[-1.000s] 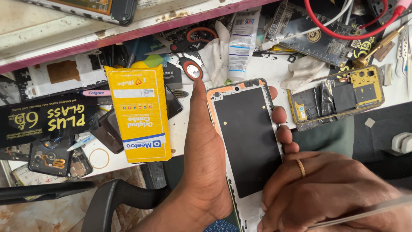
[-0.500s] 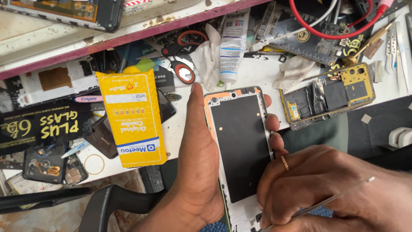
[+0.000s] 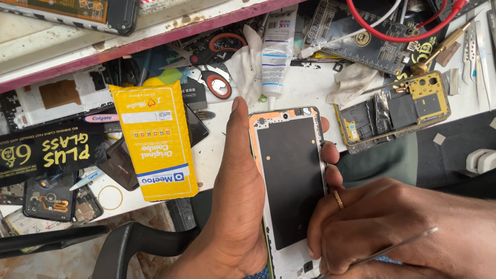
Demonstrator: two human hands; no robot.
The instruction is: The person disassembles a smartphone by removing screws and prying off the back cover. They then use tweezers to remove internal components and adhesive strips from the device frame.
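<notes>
The left hand (image 3: 240, 206) grips an opened phone frame (image 3: 292, 178) from its left edge, thumb straight along the side, fingertips curling round the right. The right hand (image 3: 392, 227), closed on a thin metal tool (image 3: 382, 251), rests at the frame's near right. A yellow packet (image 3: 155, 139) lies left on the worktop (image 3: 305, 88).

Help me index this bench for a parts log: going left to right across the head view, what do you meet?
Black box → yellow packet → left hand → phone screen panel → right hand → gold phone frame → white block.
</notes>
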